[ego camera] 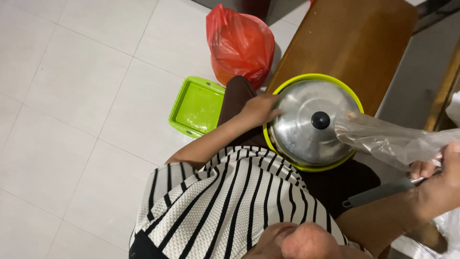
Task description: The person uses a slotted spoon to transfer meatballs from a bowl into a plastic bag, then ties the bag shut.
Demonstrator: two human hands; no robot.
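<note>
A round steel lid with a black knob covers a yellow-green bowl, which sits by my knees at the near end of a wooden bench. My left hand rests with its fingers on the lid's left edge. At the right border, my right hand grips a clear plastic bag that stretches across to the lid's right side. A flat grey metal blade also sticks out from under that hand. My striped shirt fills the bottom of the view.
A green square tray lies on the white tiled floor to the left of my leg. A red plastic bag stands behind it beside the bench. More clear plastic shows at the lower right corner.
</note>
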